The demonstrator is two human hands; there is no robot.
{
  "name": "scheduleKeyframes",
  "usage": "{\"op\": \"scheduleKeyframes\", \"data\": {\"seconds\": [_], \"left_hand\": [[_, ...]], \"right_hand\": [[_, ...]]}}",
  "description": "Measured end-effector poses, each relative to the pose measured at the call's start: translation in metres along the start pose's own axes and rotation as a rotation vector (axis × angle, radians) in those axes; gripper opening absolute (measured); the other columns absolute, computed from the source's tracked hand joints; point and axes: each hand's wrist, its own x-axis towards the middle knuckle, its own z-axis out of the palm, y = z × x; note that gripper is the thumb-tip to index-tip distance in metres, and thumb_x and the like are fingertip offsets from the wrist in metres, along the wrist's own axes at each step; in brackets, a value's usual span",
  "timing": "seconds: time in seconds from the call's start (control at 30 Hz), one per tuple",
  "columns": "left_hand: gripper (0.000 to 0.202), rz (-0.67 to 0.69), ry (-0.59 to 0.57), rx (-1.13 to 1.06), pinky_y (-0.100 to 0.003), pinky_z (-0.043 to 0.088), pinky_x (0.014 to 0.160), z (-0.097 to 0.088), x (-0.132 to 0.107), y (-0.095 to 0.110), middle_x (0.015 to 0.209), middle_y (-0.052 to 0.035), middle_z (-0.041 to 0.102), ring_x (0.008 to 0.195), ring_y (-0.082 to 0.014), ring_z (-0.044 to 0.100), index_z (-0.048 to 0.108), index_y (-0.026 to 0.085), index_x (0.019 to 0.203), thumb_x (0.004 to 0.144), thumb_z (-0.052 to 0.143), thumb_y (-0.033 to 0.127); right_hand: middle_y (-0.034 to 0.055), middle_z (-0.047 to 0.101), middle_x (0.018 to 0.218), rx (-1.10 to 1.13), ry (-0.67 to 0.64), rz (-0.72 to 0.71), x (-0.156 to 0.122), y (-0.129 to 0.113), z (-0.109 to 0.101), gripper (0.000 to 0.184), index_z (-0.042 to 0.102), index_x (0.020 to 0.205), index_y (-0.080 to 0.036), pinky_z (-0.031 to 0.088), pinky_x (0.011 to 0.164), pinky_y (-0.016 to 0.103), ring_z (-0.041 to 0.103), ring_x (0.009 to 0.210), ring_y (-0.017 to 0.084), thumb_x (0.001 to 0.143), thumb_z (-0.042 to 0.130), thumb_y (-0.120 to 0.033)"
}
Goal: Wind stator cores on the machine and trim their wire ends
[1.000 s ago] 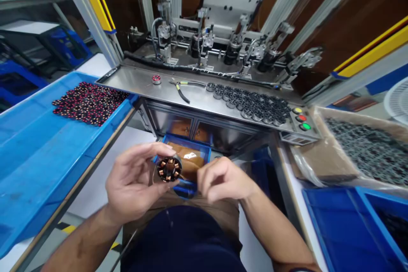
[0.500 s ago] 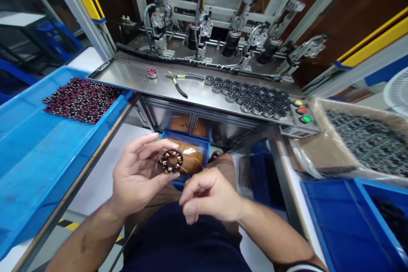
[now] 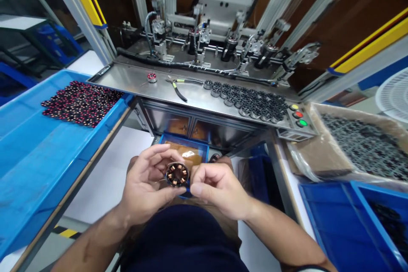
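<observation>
A small ring-shaped motor stator with copper windings is held by its rim in my left hand, between thumb and fingers, its face turned up toward me. Thin wire shows at its left side and over its top edge. Close against its right side is my right hand, thumb and forefinger pinched together. Whatever lies between those fingertips is too small or hidden to make out. Ahead on the metal ledge are a single stator with red windings and pliers with black and yellow handles.
Dark stator cores stand in rows on the ledge, beside a button box. Behind is a machine with several clamp stations. A blue tray with wound stators is left; a lined carton and blue bin are right.
The stator in my left hand has moved slightly right and down and turned. My right hand has come up to its side. The wire loop between the hands no longer shows.
</observation>
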Motion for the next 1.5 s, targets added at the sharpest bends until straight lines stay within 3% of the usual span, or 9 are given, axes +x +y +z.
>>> {"op": "scheduleKeyframes", "data": {"seconds": [0.17, 0.37, 0.47, 0.6, 0.8, 0.93, 1.1, 1.23, 1.5], "left_hand": [[0.071, 0.042, -0.013, 0.015, -0.017, 0.057, 0.080, -0.003, 0.002, 0.003, 0.111, -0.0023, 0.072, 0.097, -0.0125, 0.070, 0.053, 0.029, 0.129, 0.070, 0.077, -0.001], [0.079, 0.280, -0.051, 0.296, -0.026, 0.061, 0.083, -0.005, -0.002, -0.002, 0.116, -0.0058, 0.072, 0.102, -0.0178, 0.071, 0.048, 0.028, 0.136, 0.070, 0.073, -0.007], [0.080, 0.303, -0.080, 0.352, -0.028, 0.060, 0.087, -0.005, -0.005, -0.004, 0.119, -0.0069, 0.071, 0.106, -0.0189, 0.069, 0.046, 0.028, 0.139, 0.071, 0.072, -0.006], [0.074, 0.177, -0.046, 0.278, -0.024, 0.059, 0.087, -0.002, -0.006, -0.002, 0.121, -0.0054, 0.071, 0.103, -0.0160, 0.071, 0.048, 0.030, 0.136, 0.074, 0.070, -0.005], [0.052, -0.082, -0.046, 0.046, -0.020, 0.058, 0.084, -0.004, 0.001, -0.001, 0.121, -0.0070, 0.070, 0.102, -0.0152, 0.070, 0.060, 0.027, 0.123, 0.078, 0.071, 0.004], [0.048, -0.134, -0.058, -0.026, -0.027, 0.058, 0.089, -0.002, 0.002, -0.006, 0.126, -0.0123, 0.067, 0.102, -0.0194, 0.070, 0.064, 0.022, 0.120, 0.075, 0.078, 0.016], [0.046, 0.069, 0.081, 0.262, -0.032, 0.058, 0.089, 0.004, -0.003, -0.009, 0.111, -0.0108, 0.070, 0.109, -0.0241, 0.065, 0.069, 0.021, 0.110, 0.067, 0.082, 0.009], [0.062, 0.260, 0.065, 0.532, -0.034, 0.059, 0.085, 0.004, -0.010, -0.009, 0.110, -0.0097, 0.070, 0.099, -0.0233, 0.067, 0.065, 0.023, 0.122, 0.065, 0.078, 0.001], [0.055, 0.235, 0.106, 0.472, -0.038, 0.060, 0.088, 0.002, -0.011, -0.012, 0.104, -0.0092, 0.073, 0.098, -0.0253, 0.069, 0.068, 0.021, 0.111, 0.061, 0.080, 0.002]], "right_hand": [[-0.0026, 0.056, 0.062, -0.224, -0.075, -0.054, -0.008, 0.003, -0.014, 0.027, 0.063, 0.069, -0.014, 0.037, 0.054, 0.021, 0.047, 0.055, 0.007, 0.080, 0.075, -0.036], [-0.0021, 0.056, 0.070, -0.289, 0.192, -0.243, -0.006, -0.020, -0.013, 0.039, 0.059, 0.075, -0.018, 0.041, 0.060, 0.027, 0.048, 0.062, 0.011, 0.061, 0.088, -0.040], [-0.0019, 0.054, 0.071, -0.249, 0.185, -0.277, -0.001, -0.021, -0.001, 0.033, 0.054, 0.073, -0.020, 0.041, 0.063, 0.028, 0.049, 0.065, 0.013, 0.069, 0.084, -0.036], [-0.0008, 0.054, 0.072, -0.185, 0.211, -0.288, 0.001, -0.012, 0.009, 0.021, 0.055, 0.073, -0.019, 0.041, 0.064, 0.029, 0.050, 0.067, 0.012, 0.086, 0.067, -0.030], [-0.0012, 0.053, 0.070, -0.143, 0.316, -0.315, -0.001, 0.003, 0.010, 0.021, 0.054, 0.075, -0.019, 0.041, 0.063, 0.029, 0.049, 0.065, 0.012, 0.089, 0.063, -0.030], [-0.0001, 0.054, 0.073, -0.183, 0.325, -0.368, -0.003, 0.008, 0.012, 0.017, 0.055, 0.076, -0.019, 0.043, 0.065, 0.029, 0.051, 0.068, 0.013, 0.089, 0.063, -0.027], [0.0002, 0.052, 0.074, -0.169, 0.303, -0.375, -0.004, 0.011, 0.013, 0.016, 0.055, 0.079, -0.020, 0.042, 0.065, 0.029, 0.048, 0.069, 0.014, 0.090, 0.062, -0.028], [0.0017, 0.051, 0.085, -0.116, 0.245, -0.397, -0.001, 0.011, 0.014, 0.016, 0.055, 0.089, -0.021, 0.044, 0.073, 0.031, 0.050, 0.079, 0.016, 0.086, 0.067, -0.031], [-0.0003, 0.051, 0.080, 0.002, 0.402, -0.274, 0.001, 0.026, 0.025, 0.021, 0.050, 0.082, -0.021, 0.042, 0.075, 0.029, 0.049, 0.076, 0.014, 0.099, 0.047, -0.033]]}}
